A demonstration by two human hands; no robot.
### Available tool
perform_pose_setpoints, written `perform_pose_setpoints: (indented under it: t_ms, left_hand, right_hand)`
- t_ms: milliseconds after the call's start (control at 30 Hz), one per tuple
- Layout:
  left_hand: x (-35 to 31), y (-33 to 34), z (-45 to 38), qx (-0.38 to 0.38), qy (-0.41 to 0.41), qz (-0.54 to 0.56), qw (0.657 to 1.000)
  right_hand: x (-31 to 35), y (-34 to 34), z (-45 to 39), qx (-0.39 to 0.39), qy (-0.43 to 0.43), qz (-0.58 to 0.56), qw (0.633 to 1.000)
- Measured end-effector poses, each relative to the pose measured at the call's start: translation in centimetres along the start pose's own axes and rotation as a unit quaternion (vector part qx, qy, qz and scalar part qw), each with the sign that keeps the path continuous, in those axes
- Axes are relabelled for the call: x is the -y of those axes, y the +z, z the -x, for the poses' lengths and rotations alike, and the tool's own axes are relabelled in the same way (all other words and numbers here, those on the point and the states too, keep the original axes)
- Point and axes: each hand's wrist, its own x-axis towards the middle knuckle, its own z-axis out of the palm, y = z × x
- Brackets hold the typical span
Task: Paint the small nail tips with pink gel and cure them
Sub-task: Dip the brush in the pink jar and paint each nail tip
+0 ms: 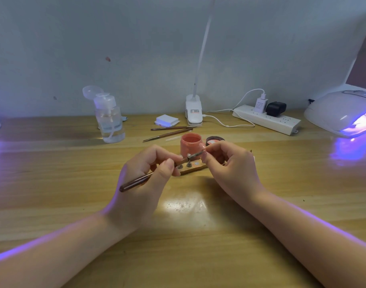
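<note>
Left hand [149, 169] grips a brush [136, 180], its tip reaching a nail tip [203, 146] pinched by the right hand [230, 163] above a wooden stand [195, 169]. Behind sits the open pink gel jar [191, 145]; the lit curing lamp [342, 113] stands far right.

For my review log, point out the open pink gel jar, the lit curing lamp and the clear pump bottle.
Open pink gel jar [190, 146]: head view, front wall.
Lit white curing lamp [333, 109]: head view, dome top.
Clear pump bottle [111, 125]: head view, body.

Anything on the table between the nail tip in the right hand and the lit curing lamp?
Nothing visible. The nail tip, pinched in the right hand, has bare table between it and the curing lamp; the power strip lies farther back.
</note>
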Motion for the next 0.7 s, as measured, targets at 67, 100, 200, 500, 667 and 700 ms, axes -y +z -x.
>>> perform_pose_setpoints:
  t_ms: [67, 100, 200, 500, 667, 700]
  left_hand:
    - [-0.03, 0.1, -0.09, -0.013, -0.003, 0.001, 1.0]
    - [0.01, 0.15, -0.15, -0.018, -0.01, 0.0, 1.0]
    - [0.13, 0.13, -0.18, -0.007, -0.024, -0.019, 0.999]
    - [0.0, 0.11, -0.17, -0.012, -0.008, -0.039, 0.999]
    - [-0.12, -0.11, 0.0, 0.007, 0.011, -0.055, 0.998]
    - [-0.12, -0.1, -0.02, -0.002, 0.009, -0.045, 0.999]
  right_hand:
    - [0.03, 0.02, 0.01, 0.001, 0.001, -0.005, 1.0]
    - [0.04, 0.03, 0.03, 0.0, 0.002, -0.007, 1.0]
    - [0.07, 0.03, 0.07, 0.002, 0.002, -0.007, 1.0]
    - [0.14, -0.03, 0.11, 0.0, 0.001, -0.006, 1.0]
    - [0.04, 0.02, 0.07, 0.0, 0.003, -0.004, 1.0]
    - [0.02, 0.03, 0.06, 0.001, 0.004, -0.007, 1.0]
